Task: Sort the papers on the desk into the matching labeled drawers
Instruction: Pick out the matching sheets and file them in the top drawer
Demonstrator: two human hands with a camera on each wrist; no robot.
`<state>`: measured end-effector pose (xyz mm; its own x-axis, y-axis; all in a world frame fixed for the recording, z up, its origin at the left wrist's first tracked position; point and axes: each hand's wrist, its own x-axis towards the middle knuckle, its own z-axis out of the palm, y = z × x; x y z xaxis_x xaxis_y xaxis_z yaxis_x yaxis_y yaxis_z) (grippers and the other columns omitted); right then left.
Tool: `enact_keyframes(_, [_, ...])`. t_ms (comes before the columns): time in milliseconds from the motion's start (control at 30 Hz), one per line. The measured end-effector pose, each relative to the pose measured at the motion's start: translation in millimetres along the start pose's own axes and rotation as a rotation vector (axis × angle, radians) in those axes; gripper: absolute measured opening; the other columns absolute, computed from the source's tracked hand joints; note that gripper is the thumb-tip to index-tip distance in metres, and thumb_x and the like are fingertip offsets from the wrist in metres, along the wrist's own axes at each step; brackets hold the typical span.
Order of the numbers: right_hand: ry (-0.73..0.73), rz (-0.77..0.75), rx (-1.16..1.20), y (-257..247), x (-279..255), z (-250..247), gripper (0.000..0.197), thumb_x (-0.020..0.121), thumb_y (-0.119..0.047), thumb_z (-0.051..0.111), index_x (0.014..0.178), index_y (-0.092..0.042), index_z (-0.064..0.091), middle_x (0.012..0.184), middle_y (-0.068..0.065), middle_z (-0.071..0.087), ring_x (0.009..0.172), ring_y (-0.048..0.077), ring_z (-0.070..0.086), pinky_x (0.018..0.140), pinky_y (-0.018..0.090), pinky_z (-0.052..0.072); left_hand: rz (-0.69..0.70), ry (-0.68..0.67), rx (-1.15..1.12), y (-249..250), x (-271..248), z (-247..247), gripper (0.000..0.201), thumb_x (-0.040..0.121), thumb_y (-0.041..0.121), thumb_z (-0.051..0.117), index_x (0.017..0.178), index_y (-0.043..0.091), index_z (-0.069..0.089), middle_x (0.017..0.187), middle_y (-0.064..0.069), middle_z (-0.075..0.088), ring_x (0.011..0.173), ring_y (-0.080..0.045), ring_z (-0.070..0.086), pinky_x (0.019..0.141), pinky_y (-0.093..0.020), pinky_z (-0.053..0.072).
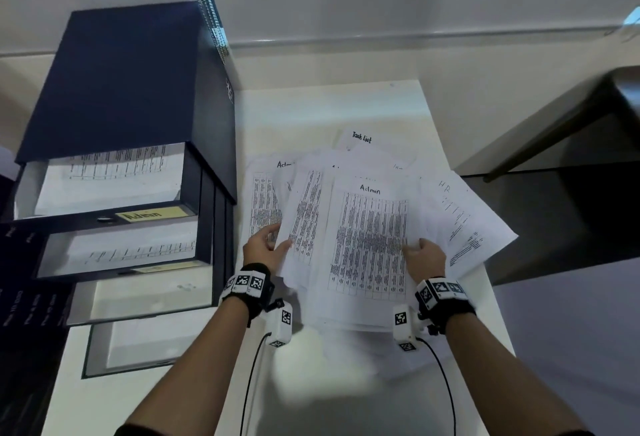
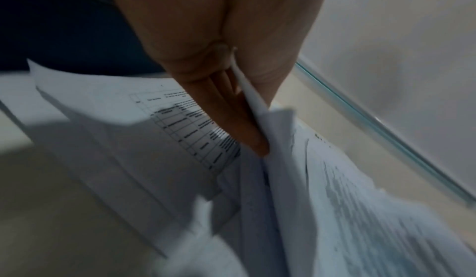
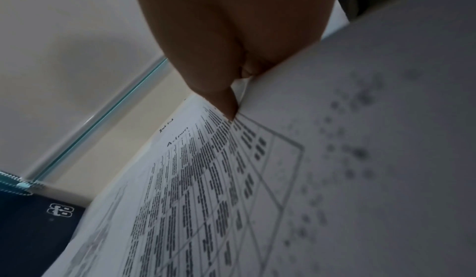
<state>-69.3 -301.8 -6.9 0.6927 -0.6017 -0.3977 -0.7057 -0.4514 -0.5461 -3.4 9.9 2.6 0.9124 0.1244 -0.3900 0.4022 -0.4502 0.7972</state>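
Note:
Loose printed papers lie fanned over the white desk [image 1: 329, 106]. On top is a table sheet headed "Admin" [image 1: 370, 238] [image 3: 206, 179]. My right hand [image 1: 420, 253] [image 3: 239, 94] pinches its right edge, thumb on the printed face, fingers hidden under paper. My left hand [image 1: 273, 248] [image 2: 257, 118] pinches the left edge of a neighbouring printed sheet [image 1: 304, 214] [image 2: 257, 102], lifted off the pile. A second "Admin" sheet [image 1: 263, 200], an "HR" sheet [image 1: 460, 214] and a "Task List" sheet [image 1: 362, 137] show in the pile. The dark blue drawer cabinet [image 1: 128, 82] stands at the left.
Several cabinet drawers are pulled out with papers inside; the top one carries a yellow "Admin" label [image 1: 149, 215], the lower labels are unreadable. A dark table [image 1: 571, 124] stands beyond the desk's right edge. A wall runs behind the desk.

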Motion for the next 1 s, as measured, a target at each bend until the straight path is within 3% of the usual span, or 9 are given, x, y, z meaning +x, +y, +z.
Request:
enact_keyframes(100, [0.011, -0.034, 0.028, -2.0, -6.0, -2.1, 0.033, 0.088, -0.016, 0.063, 0.063, -0.011, 0.042, 0.056, -0.001, 0.04, 0.054, 0.02, 0.038, 0.048, 0.023, 0.028, 0.045, -0.044, 0.222, 0.6, -3.2, 5.4, 0.037, 0.095, 0.017, 0.062, 0.131, 0.012, 0.057, 0.103, -0.013, 0.066, 0.089, -0.021, 0.06, 0.081, -0.022, 0.046])
enact_keyframes(233, [-0.042, -0.06, 0.094, -11.8, -11.9, 5.6, 0.031, 0.088, -0.027, 0.067, 0.07, -0.011, 0.049, 0.064, 0.001, 0.048, 0.064, 0.021, 0.047, 0.053, 0.027, 0.036, 0.127, 0.027, 0.446, 5.3, -4.7, 12.8, 0.036, 0.092, 0.034, 0.064, 0.114, 0.006, 0.066, 0.121, -0.012, 0.054, 0.112, -0.028, 0.051, 0.095, -0.035, 0.044])
enact_keyframes(300, [-0.113, -0.049, 0.141, -13.2, -12.9, 15.7, 0.029, 0.088, -0.036, 0.067, 0.073, -0.015, 0.053, 0.071, -0.001, 0.056, 0.066, 0.019, 0.054, 0.059, 0.025, 0.045, 0.069, -0.02, 0.45, 9.1, -0.8, 17.0, 0.061, 0.081, 0.061, 0.063, 0.108, 0.007, 0.068, 0.12, -0.009, 0.055, 0.114, -0.027, 0.051, 0.097, -0.037, 0.046])
enact_keyframes(367, [-0.175, -0.05, 0.154, -16.4, -15.3, 23.5, 0.028, 0.091, -0.035, 0.065, 0.074, -0.019, 0.05, 0.074, -0.003, 0.053, 0.064, 0.014, 0.05, 0.06, 0.023, 0.044, -0.034, -0.137, 0.391, 12.9, 4.7, 19.2, 0.091, 0.065, 0.079, 0.064, 0.123, 0.009, 0.063, 0.126, -0.008, 0.063, 0.116, -0.029, 0.059, 0.098, -0.044, 0.051])
enact_keyframes(500, [-0.239, -0.139, 0.124, -25.4, -20.8, 25.4, 0.015, 0.092, -0.022, 0.064, 0.099, -0.009, 0.063, 0.089, 0.001, 0.063, 0.079, 0.018, 0.059, 0.072, 0.027, 0.049, -0.079, -0.233, 0.292, 20.4, 7.0, 17.6, 0.06, 0.075, 0.033, 0.084, 0.122, 0.004, 0.061, 0.119, -0.009, 0.068, 0.108, -0.028, 0.065, 0.092, -0.033, 0.052])
enact_keyframes(633, [-0.252, -0.205, 0.32, -42.9, -24.3, 7.9, 0.03, 0.088, -0.012, 0.065, 0.116, -0.011, 0.059, 0.102, 0.003, 0.067, 0.09, 0.021, 0.065, 0.076, 0.031, 0.056, -0.024, -0.262, 0.094, 35.7, -5.3, 3.2, 0.04, 0.08, 0.028, 0.08, 0.114, 0.01, 0.067, 0.1, -0.004, 0.073, 0.094, -0.022, 0.07, 0.088, -0.041, 0.057])
enact_keyframes(733, [-0.206, -0.235, 0.545, -66.3, -26.8, -13.0, 0.034, 0.083, -0.008, 0.064, 0.115, -0.016, 0.055, 0.107, 0.01, 0.068, 0.096, 0.032, 0.068, 0.085, 0.05, 0.058, 0.064, -0.267, -0.053, 60.7, -21.4, -18.8, 0.018, 0.083, 0.024, 0.078, 0.097, 0.018, 0.069, 0.076, 0.01, 0.072, 0.074, -0.007, 0.07, 0.073, -0.025, 0.057])
enact_keyframes(800, [-0.154, -0.267, 0.671, -80.3, -28.8, -24.9, 0.031, 0.08, -0.006, 0.062, 0.108, -0.018, 0.056, 0.107, 0.016, 0.069, 0.097, 0.042, 0.065, 0.084, 0.055, 0.057, 0.136, -0.252, -0.116, 73.3, -25.5, -32.3, 0.022, 0.079, 0.023, 0.081, 0.096, 0.017, 0.068, 0.084, 0.004, 0.075, 0.083, -0.016, 0.073, 0.075, -0.03, 0.057])
enact_keyframes(1000, [-0.143, -0.341, 0.654, -101.2, -55.8, -29.6, 0.038, 0.083, 0.001, 0.064, 0.116, -0.014, 0.052, 0.108, 0.007, 0.07, 0.098, 0.021, 0.069, 0.089, 0.046, 0.057, 0.294, -0.208, -0.126, 92.8, -24.9, -51.5, 0.082, 0.057, 0.053, 0.089, 0.125, 0.02, 0.056, 0.122, 0.005, 0.068, 0.113, -0.013, 0.063, 0.096, -0.035, 0.051])
